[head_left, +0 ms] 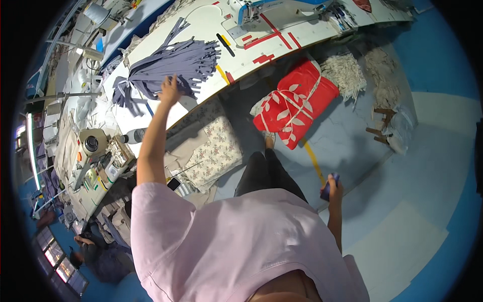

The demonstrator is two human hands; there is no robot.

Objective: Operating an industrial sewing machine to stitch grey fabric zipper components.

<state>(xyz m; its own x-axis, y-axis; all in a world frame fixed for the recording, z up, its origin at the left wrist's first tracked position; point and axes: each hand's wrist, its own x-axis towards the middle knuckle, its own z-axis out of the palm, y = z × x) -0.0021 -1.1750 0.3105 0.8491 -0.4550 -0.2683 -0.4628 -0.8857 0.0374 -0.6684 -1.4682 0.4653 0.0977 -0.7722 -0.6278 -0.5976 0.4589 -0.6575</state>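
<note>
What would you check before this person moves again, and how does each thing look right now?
1. Left hand at the bundle of grey-blue strips: ok, fingers over its near edge.
2. Left hand's grip on the strips: cannot tell.
3. Strips gathered: ok, a pale tie binds them near one end.
4. Right hand free: not ok, it holds a dark purple item.
5. Bundle apart from the blue-and-white machine: ok, there is a gap.

1. Strip bundle: slate purple-grey.
2. Held item: dark purple.
3. Tabletop: white, with red and yellow tape strips.
4. Cloth bundle: bright red, pale leaf pattern.
5. Folded cloth: cream, small floral print.
6. Shirt: pale pink.
7. Floor line: yellow.
</note>
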